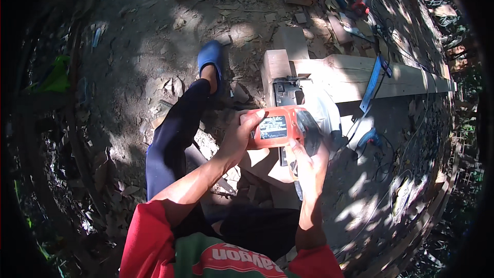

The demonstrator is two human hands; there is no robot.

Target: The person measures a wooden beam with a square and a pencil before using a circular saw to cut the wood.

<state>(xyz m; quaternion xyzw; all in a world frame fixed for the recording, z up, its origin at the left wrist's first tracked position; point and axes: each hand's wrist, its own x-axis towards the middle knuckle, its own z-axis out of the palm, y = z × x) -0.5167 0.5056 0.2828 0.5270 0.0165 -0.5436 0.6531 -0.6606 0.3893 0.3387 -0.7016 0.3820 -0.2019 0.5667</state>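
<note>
While a blue shoe stands on the dirt at the left, both hands are busy in the middle with the red power saw, which is at or over a pale wood block; the left hand is wrapped around the saw's left end, thumb on top and the other fingers mostly hidden, and a firm hold there should help stop it from tipping; the black base plate is by the block, but I cannot tell if it lies all the way flat, so it would be good to check that first; the right hand is curled around the back part of the saw, thumb near the red case, and I cannot tell if a finger is on the switch; this hand should guide slowly and straight, with no twist, and both hands should keep off the blade side; a pale round guard is at the saw's right, a bit smeared, and a long plank runs off farther right, with a thin blue thing slanting across it; the saw's nose seems to point away from the person, its base plate running long from near to far; the red case makes its own long line from left to right, nearly level.
</note>
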